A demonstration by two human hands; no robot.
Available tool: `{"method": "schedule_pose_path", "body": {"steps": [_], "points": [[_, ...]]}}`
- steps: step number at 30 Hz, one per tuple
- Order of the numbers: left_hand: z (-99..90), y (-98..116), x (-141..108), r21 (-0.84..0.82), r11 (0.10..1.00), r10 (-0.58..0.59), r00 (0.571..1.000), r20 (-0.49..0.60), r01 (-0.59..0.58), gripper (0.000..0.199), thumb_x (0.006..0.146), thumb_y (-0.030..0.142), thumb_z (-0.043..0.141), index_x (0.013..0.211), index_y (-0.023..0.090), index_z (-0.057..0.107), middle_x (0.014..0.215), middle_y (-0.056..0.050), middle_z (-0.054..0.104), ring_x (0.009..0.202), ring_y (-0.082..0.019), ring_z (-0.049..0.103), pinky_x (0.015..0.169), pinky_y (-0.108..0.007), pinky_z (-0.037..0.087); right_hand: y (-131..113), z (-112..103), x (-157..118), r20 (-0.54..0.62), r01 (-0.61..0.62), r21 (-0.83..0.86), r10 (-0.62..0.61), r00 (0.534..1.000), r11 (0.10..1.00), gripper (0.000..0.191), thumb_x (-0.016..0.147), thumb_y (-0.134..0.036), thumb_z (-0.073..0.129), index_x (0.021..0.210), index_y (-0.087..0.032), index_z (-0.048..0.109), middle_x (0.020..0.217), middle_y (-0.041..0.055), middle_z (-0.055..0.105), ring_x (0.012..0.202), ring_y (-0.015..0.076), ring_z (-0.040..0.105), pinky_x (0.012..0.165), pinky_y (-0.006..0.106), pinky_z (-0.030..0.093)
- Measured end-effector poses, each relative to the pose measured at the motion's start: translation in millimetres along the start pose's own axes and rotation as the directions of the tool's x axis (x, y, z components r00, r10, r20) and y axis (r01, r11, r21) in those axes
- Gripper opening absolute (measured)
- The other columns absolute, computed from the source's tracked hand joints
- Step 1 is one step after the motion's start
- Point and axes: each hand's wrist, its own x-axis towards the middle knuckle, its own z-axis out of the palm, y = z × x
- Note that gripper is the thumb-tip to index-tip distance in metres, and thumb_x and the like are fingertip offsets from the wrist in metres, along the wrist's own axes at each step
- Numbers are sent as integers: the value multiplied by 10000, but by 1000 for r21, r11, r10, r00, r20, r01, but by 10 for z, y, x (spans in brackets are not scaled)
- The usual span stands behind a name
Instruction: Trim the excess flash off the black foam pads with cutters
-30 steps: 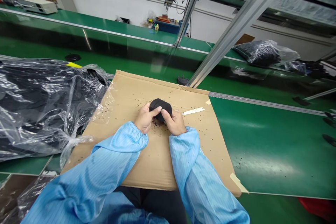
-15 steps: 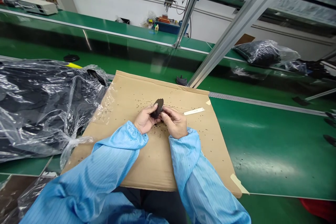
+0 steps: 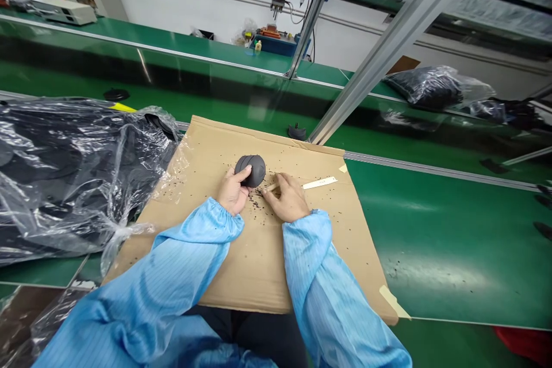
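My left hand (image 3: 234,191) grips a dark grey round cap-like part (image 3: 254,170), thumb across its face and fingers beneath. The smooth rounded face with a curved ridge is turned up. Beside it, my right hand (image 3: 288,196) is low over a brown cardboard sheet (image 3: 241,273), thumb and index finger apart. A pale narrow strip (image 3: 319,183) lies on the cardboard and sticks out past the right hand; a light sliver also shows between thumb and index finger. Whether the two are one piece is hidden. Small black bits (image 3: 255,205) are scattered under both hands.
A clear plastic bag (image 3: 77,178) full of dark parts lies left of the cardboard. Another dark part (image 3: 296,131) rests beyond its far edge, near a slanting metal post (image 3: 366,63). The green bench (image 3: 431,230) extends right. Tape (image 3: 393,301) holds the cardboard's corner.
The round part has turned from edge-on to face-up and shifted slightly left in my left hand. My right hand has come away from it, thumb and index finger spreading.
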Motion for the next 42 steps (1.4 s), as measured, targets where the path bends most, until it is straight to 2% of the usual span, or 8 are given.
{"method": "schedule_pose_path", "body": {"steps": [8,14,17,22,30,33,39,42], "points": [[14,70,-26,-70,986,-150,988,-20,148,110,760,167,670,850,131,617,722,-20,631,545,-56,528,443,-161,383,41,16,-16,113,165,-26,-161,980,986,454,845,-426,588,1214,-161,569,1299,153,492,1200,294,457,1038,458,376],[9,80,-25,-86,980,-182,983,-21,180,114,767,160,665,860,115,617,704,-24,634,514,-44,509,422,-142,358,21,50,19,-59,129,61,-125,990,990,387,936,-383,436,1190,-132,583,1203,164,561,1156,279,494,1041,445,391],[21,47,-36,-55,994,-89,996,7,89,216,707,154,715,899,136,618,771,-23,665,601,-70,578,505,-160,435,-34,26,26,-228,123,172,-82,970,977,418,963,-407,371,1222,-142,564,1196,151,583,1151,263,513,1024,430,410],[10,-54,-57,140,965,212,973,89,-223,472,551,136,803,988,172,631,1014,-45,692,978,-176,636,920,-327,475,-41,45,30,-390,100,396,69,918,913,456,985,-451,311,1182,-149,589,1116,131,632,1066,230,579,954,407,457],[-87,-146,-42,535,708,458,877,148,-460,226,594,176,773,766,170,627,885,-43,684,887,-173,632,881,-309,467,-29,110,43,-423,-2,499,246,872,867,452,954,-511,371,1085,-165,631,1015,107,665,986,226,610,885,373,464],[-98,-155,-65,554,681,461,868,184,-479,194,607,189,766,736,169,623,918,-55,688,902,-178,634,884,-312,469,-56,132,53,-438,0,530,274,856,848,439,952,-504,382,1067,-161,631,1003,102,667,971,218,612,869,357,464],[-68,-157,10,583,721,451,892,18,-376,280,657,273,741,906,167,669,868,-49,701,848,-188,641,852,-324,481,-58,163,98,-515,34,511,275,812,859,401,943,-476,395,1017,-163,634,970,97,659,957,221,599,883,359,454],[64,76,260,714,577,509,858,66,-397,278,693,302,707,924,149,676,888,-71,699,849,-207,643,845,-338,489,-56,148,114,-530,58,525,274,803,849,377,941,-457,406,995,-161,634,950,95,649,934,216,594,872,351,454]]}}
